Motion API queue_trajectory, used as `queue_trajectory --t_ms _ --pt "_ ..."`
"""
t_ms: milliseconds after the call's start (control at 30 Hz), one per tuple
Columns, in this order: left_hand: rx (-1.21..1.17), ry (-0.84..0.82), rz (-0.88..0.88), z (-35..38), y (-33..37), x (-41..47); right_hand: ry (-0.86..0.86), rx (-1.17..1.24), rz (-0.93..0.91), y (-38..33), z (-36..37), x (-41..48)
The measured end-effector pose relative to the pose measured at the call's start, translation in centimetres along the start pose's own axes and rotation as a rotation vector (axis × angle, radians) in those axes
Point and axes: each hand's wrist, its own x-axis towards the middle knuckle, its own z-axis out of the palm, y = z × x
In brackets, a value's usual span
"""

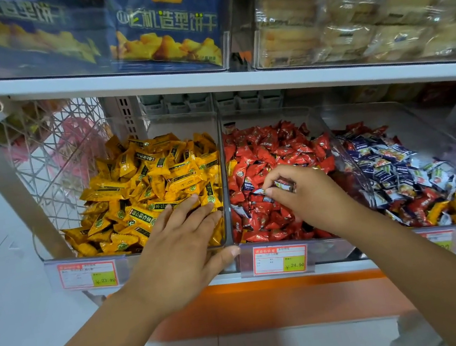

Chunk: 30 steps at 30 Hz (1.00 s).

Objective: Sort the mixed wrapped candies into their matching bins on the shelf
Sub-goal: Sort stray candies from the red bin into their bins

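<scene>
White shop shelf (pixel 208 86), clear bins (pixel 333 117), L fingers (pixel 185 209) flat, R fingers (pixel 279 171) pinching candy (pixel 284 186)

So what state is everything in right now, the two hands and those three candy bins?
Left hand: open, fingers straight, resting on the yellow candies.
Right hand: pinching a dark-wrapped candy above the red bin.
Yellow bin: well filled, only yellow wrappers visible.
Red bin: mostly red, a few blue-white strays near the front.
Right bin: mixed blue-white, red and yellow.
</scene>
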Motion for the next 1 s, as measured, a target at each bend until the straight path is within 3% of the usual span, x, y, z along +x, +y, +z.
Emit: queue_trajectory --t_ms 200,400,500,733,1000 --pt "0.011 -0.014 0.004 -0.1 0.0 0.1 0.021 0.010 0.029 -0.5 0.8 -0.2" --pt "-0.016 -0.025 -0.005 0.1 -0.1 0.0 -0.161 -0.336 0.014 -1.9 2.3 0.3" --pt "-0.018 -0.022 -0.003 0.1 -0.1 0.0 -0.096 -0.465 0.008 -2.0 3.1 0.8" --pt "-0.027 -0.023 0.008 0.0 -0.2 0.0 -0.049 -0.169 0.029 -1.0 2.3 1.1" --pt "-0.027 -0.017 0.010 0.3 -0.3 -0.1 0.207 -0.038 -0.094 -0.6 -1.5 -1.0"
